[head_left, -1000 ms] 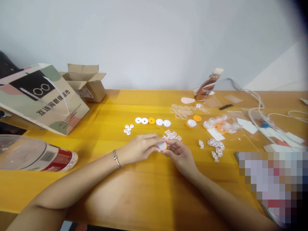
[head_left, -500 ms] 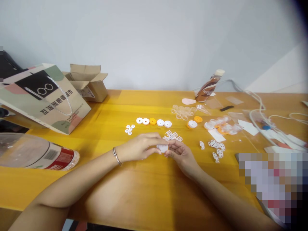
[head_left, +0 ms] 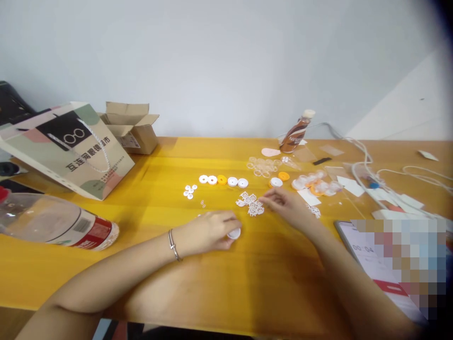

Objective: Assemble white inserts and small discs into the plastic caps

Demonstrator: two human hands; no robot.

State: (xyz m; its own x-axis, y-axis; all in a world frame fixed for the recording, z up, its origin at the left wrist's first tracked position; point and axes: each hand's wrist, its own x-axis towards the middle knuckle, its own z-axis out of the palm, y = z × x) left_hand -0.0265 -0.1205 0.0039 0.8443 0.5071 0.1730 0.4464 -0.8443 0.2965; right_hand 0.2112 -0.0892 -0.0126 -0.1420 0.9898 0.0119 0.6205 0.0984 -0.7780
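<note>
My left hand [head_left: 212, 231], with a metal bracelet at its wrist, holds a small white round cap [head_left: 233, 233] between thumb and fingers, low over the table. My right hand [head_left: 285, 205] is apart from it, its fingers loosely bent and nothing visible in them. Its fingertips are at the right edge of a pile of white perforated pieces [head_left: 250, 205]; I cannot tell whether they touch. More perforated pieces [head_left: 313, 210] are partly hidden behind my right forearm. Beyond the pile stands a row of white round caps [head_left: 232, 182] with an orange round cap [head_left: 222, 179] among them.
Small white discs [head_left: 190, 191] lie left of the row, clear rings [head_left: 264, 166] behind it. A drink bottle [head_left: 295, 132], cables [head_left: 368, 151] and a phone [head_left: 364, 255] are on the right. A large plastic bottle [head_left: 76, 226], paper bag [head_left: 102, 160] and cardboard box [head_left: 141, 134] stand left.
Both hands were together at the white cap. My right hand has let go and moved right to the perforated pieces; my left hand keeps the cap, slightly lower. The view has shifted slightly.
</note>
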